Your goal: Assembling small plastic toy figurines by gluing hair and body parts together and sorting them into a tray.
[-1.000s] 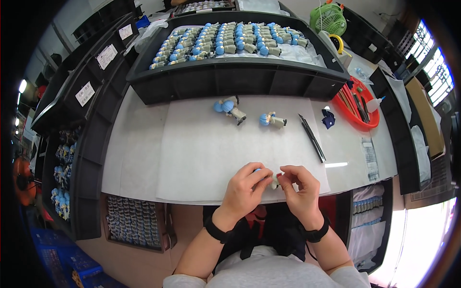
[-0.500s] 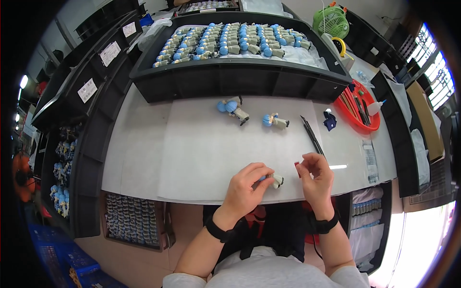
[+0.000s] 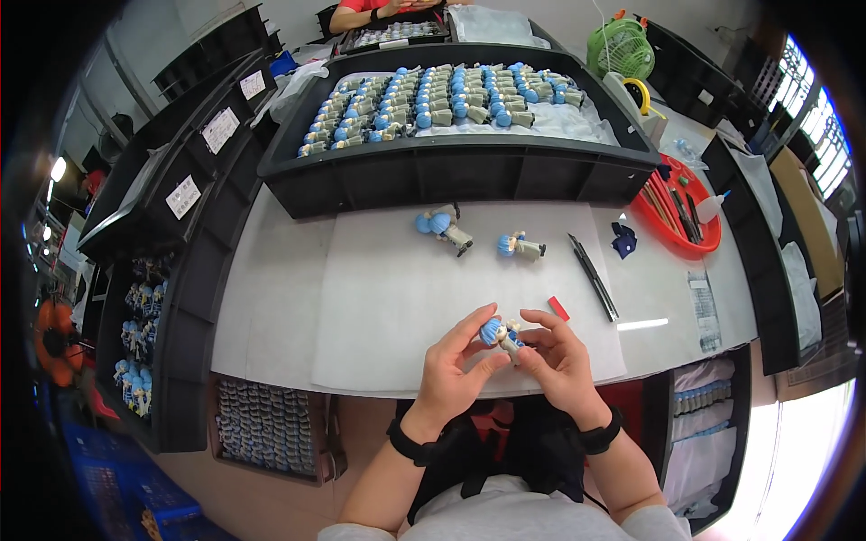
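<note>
A small blue-haired figurine [image 3: 492, 332] with a pale grey-green body is held near the table's front edge. My left hand [image 3: 453, 365] pinches it at the head side, thumb below and fingers above. My right hand [image 3: 561, 362] has its thumb and fingers closed on the body end, partly hiding it. Just beyond the right fingertips a small red block [image 3: 558, 308] lies on the white sheet. Farther off lie another blue-haired figurine [image 3: 520, 246] on its side and a cluster of figurines [image 3: 444, 227]. A slim black tool like a craft knife [image 3: 593, 278] rests to the right.
A large black tray [image 3: 460, 180] filled with rows of figurines spans the table's far side. At right stand a red basin [image 3: 672, 230] of tools and a dark blue piece [image 3: 623, 241]. Black bins [image 3: 185, 343] line the left. Across the table, another person's hands [image 3: 401, 7] are at work.
My right hand has let go of the red block, which now lies on the sheet, and has come left onto the figurine. The view has shifted slightly; another person's arms now show at the top.
</note>
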`<action>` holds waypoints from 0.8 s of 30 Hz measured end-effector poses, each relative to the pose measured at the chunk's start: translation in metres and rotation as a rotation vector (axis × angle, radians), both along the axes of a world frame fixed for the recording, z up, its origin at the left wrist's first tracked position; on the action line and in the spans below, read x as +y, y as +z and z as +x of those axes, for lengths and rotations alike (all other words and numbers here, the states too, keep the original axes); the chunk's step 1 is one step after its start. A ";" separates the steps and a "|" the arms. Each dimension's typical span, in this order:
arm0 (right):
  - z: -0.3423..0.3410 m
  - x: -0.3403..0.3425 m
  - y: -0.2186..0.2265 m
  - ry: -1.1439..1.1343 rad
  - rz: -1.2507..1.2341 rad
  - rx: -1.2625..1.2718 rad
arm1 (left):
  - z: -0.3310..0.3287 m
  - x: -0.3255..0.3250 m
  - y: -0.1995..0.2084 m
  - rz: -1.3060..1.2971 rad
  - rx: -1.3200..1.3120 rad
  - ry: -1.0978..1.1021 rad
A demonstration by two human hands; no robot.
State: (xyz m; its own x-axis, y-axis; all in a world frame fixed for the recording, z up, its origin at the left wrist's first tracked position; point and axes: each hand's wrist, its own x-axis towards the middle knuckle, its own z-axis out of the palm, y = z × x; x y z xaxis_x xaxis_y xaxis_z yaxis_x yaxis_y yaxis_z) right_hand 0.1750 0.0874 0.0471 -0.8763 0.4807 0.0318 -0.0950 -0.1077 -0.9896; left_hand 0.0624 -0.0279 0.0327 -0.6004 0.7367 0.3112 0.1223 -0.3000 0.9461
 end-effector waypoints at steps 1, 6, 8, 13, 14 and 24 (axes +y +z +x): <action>-0.001 0.000 -0.003 -0.090 0.148 0.038 | 0.000 0.001 0.000 -0.016 -0.063 0.010; 0.001 0.003 -0.017 -0.178 0.403 0.102 | -0.004 0.002 -0.005 -0.156 -0.148 0.006; 0.003 0.004 -0.018 -0.120 0.361 0.094 | -0.004 0.002 -0.004 -0.135 -0.202 0.004; 0.003 0.004 -0.020 -0.117 0.362 0.132 | -0.005 0.000 -0.002 -0.102 -0.197 0.011; 0.004 0.003 -0.020 -0.120 0.378 0.118 | -0.005 -0.001 -0.001 -0.097 -0.179 0.008; 0.005 0.005 -0.021 -0.355 0.832 0.247 | 0.004 0.012 -0.004 -0.186 -0.171 0.067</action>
State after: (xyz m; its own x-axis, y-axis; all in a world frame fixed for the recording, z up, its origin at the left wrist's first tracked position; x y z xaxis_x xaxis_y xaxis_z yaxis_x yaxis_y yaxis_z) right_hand 0.1796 0.0924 0.0265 -0.6049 0.4578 0.6516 -0.2042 0.7016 -0.6826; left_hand 0.0663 -0.0161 0.0292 -0.6817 0.7288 0.0639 -0.0303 -0.1153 0.9929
